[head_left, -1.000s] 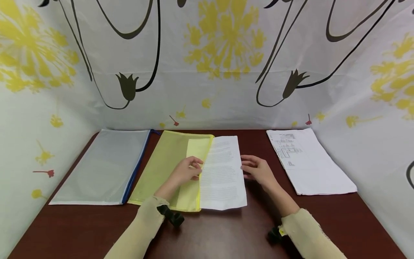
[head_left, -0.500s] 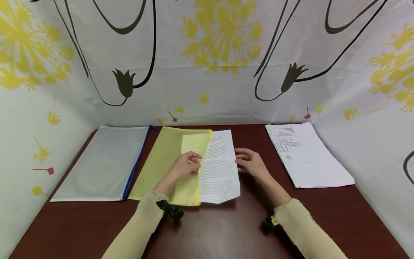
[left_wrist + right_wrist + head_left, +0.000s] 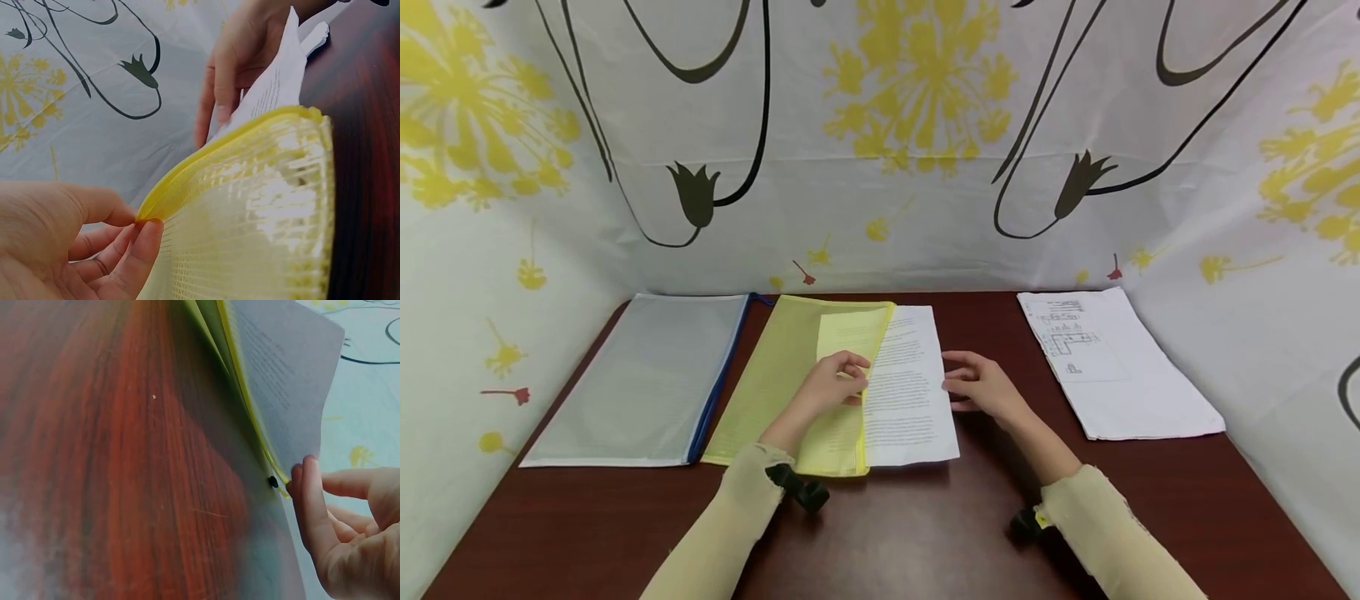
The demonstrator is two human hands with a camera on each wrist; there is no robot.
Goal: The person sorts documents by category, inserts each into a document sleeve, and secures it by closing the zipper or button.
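Note:
On the table lies a translucent yellow zip folder (image 3: 760,383), its zip edge on the right. My left hand (image 3: 832,382) pinches that edge between thumb and fingers, lifting it, as the left wrist view shows up close. Printed paper (image 3: 906,392) stands partly inside the folder; its covered part shows through the yellow plastic. My right hand (image 3: 985,385) holds the paper by its right edge, the thumb (image 3: 311,494) against it in the right wrist view. How many sheets there are I cannot tell.
A clear zip folder with a blue edge (image 3: 640,383) lies at the left. White papers with a line drawing (image 3: 1112,367) lie at the right. Patterned cloth (image 3: 880,208) closes off the back and sides of the dark brown table (image 3: 895,533).
The paper has slid left, deeper into the yellow folder, with my right hand following its edge. My left hand keeps its hold on the zip edge.

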